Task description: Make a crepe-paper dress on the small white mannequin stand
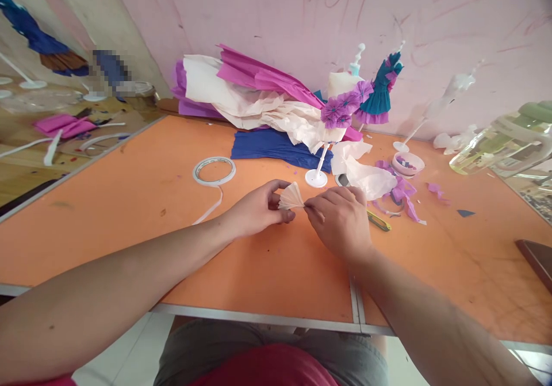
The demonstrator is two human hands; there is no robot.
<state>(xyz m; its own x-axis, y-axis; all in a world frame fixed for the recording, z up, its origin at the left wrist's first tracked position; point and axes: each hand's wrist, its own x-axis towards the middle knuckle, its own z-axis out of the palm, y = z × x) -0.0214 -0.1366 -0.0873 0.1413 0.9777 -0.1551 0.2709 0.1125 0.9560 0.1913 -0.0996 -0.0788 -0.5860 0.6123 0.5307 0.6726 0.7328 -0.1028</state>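
A small piece of cream paper [292, 197], pleated into a fan, is held above the orange table. My right hand [342, 219] pinches its narrow gathered end between thumb and fingers. Curved around the wide, spread end is my left hand [259, 209], its thumb and fingers apart; the fingertips are at the paper's edge, and some are hidden behind it. Beyond my hands stands a white doll-like stand [319, 170] wearing a cream paper dress [330, 90] with purple paper flowers [342, 110]. A yellow cutter knife [379, 221] lies just right of my right hand.
A tape roll [214, 171] lies left on the orange table [107, 219]. Blue crepe paper [276, 147] and crumpled cream paper [276, 115] fill the back. Purple scraps [403, 190], a pink bowl [407, 164], a teal-dressed doll [382, 90] and a clear jug [495, 141] stand right.
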